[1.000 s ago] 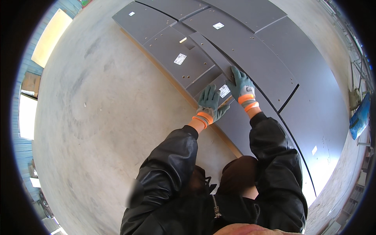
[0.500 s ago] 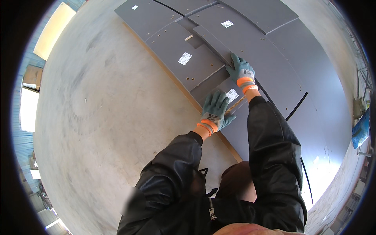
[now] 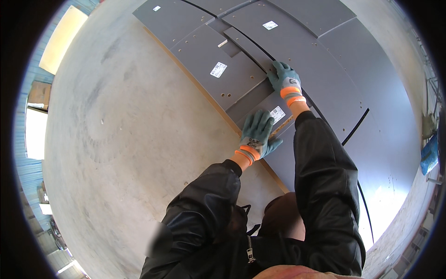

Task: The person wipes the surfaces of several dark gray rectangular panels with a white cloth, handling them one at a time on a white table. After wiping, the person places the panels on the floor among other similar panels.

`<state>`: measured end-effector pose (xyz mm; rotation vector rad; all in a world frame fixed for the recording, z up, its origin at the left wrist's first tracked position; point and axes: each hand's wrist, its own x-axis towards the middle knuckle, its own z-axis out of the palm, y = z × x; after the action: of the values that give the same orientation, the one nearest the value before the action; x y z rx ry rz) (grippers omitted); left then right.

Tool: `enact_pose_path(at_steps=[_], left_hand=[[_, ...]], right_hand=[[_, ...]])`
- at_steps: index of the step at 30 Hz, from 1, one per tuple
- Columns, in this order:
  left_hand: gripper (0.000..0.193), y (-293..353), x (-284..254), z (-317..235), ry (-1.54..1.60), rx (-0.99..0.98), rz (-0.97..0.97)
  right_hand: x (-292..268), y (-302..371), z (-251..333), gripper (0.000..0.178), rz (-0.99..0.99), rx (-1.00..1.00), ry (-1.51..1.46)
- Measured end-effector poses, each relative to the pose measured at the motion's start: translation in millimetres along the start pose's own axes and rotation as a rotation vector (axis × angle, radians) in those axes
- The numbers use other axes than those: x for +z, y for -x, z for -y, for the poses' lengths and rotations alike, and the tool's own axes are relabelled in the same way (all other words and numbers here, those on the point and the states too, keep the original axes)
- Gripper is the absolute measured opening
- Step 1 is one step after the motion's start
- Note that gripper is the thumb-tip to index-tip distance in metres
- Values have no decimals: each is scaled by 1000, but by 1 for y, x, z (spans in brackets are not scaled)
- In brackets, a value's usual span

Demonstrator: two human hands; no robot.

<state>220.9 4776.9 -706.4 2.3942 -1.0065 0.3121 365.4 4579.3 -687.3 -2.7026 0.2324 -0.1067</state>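
Note:
My left hand (image 3: 256, 135), in a grey-green glove with an orange cuff, lies flat with fingers outstretched on a small dark grey panel (image 3: 253, 100). A white label (image 3: 277, 115) on grey board shows just beside its fingertips. My right hand (image 3: 285, 82), gloved alike, is bent over the end of a narrow grey panel strip (image 3: 246, 43). Its thumb and fingers span the strip's width, and the strip's other end reaches away to the far left. Under the palm the strip is hidden.
Large grey panels (image 3: 334, 60) with drilled holes and labels lie around the strip. A brown edge (image 3: 209, 95) borders them on the left, beside the concrete floor (image 3: 125, 116). A black slit (image 3: 356, 126) shows at the right. Blue material (image 3: 429, 156) sits at the far right.
A dark gap along the right side of the narrow strip has opened. My right hand has shifted slightly left with its fingers more bent; my left hand has stayed nearly in place.

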Motion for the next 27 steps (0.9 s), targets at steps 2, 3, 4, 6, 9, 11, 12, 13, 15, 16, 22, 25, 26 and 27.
enact_pose_path(at_steps=[2, 3, 4, 6, 9, 11, 12, 13, 15, 16, 22, 25, 26, 27], left_hand=[[77, 0, -1, 0, 17, -1, 3], [77, 0, -1, 1, 19, -3, 15], [76, -2, -4, 1, 19, -6, 27], [75, -4, -8, -1, 13, -9, 34], [73, -10, -14, -4, 7, 4, 40], [73, -13, -17, -4, 5, -4, 78], [74, -13, -18, -5, 0, -5, 72], [74, -12, -18, -5, -6, -6, 63], [75, -10, -17, -4, -11, -4, 53], [75, -10, -16, -4, -5, -1, 51], [76, -9, -13, -3, 21, 7, 20], [75, -8, -16, -3, 20, 0, 45], [75, -9, -17, -3, 25, 2, 44], [75, -11, -17, -3, 30, 5, 43]], right_hand=[[-1, 10, -13, 49, -67, -24, -54], [-2, 16, -20, 49, -106, -57, -44], [-5, 23, -23, 49, -144, -92, -36], [-11, 36, -27, 53, -186, -164, 10], [-11, 45, -36, 52, -123, -158, 108], [-13, 41, -27, 51, 8, -47, 58], [-13, 40, -22, 50, 10, -30, 51], [-11, 37, -20, 49, 11, -16, 45], [-7, 31, -13, 47, -1, -22, 54], [-3, 28, -14, 45, -6, -22, 63], [12, 21, -12, 36, -86, -62, 92], [-2, 30, -2, 35, 55, -5, 225], [-5, 32, -1, 39, 65, 21, 225], [-7, 29, 2, 39, 64, 23, 220]])
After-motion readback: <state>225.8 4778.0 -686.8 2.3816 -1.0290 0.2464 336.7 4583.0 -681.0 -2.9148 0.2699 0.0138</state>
